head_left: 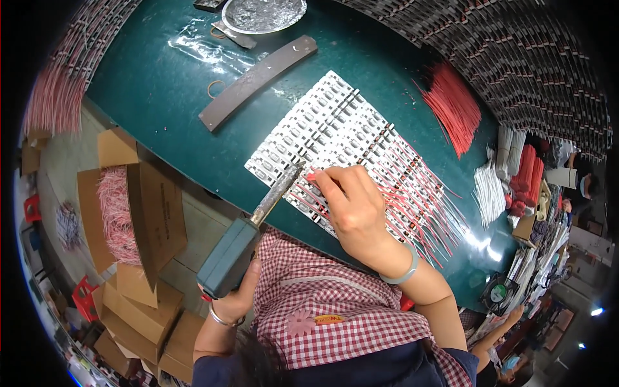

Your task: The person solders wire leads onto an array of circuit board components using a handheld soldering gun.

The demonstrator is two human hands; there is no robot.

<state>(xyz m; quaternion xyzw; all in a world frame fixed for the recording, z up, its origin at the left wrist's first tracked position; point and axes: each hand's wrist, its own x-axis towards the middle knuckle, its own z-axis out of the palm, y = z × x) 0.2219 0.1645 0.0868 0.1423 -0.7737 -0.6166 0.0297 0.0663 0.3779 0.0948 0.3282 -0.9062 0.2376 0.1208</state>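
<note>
My left hand [240, 298] is wrapped round the dark green handle of a soldering gun [225, 259]. Its metal barrel [271, 200] slants up and right, with the tip over the lower left part of a white panel of small circuit boards [300, 132]. Beside that tip, my right hand [354, 209] is pinched over the panel, a bit of red wire [311, 175] showing at the fingertips. Red and white wires [419, 193] trail from the panel's right side, partly under my right hand. The exact contact between wire, tip and board is too small to tell.
The panel lies on a green table [155, 103]. Behind it are a grey-brown curved bar [258, 84] and a foil-lined round dish [263, 14]. Bundles of red wires [451, 106] and white wires [490, 193] lie to the right. Open cardboard boxes [161, 219] stand at left below the table; another person's arm [496, 335] shows lower right.
</note>
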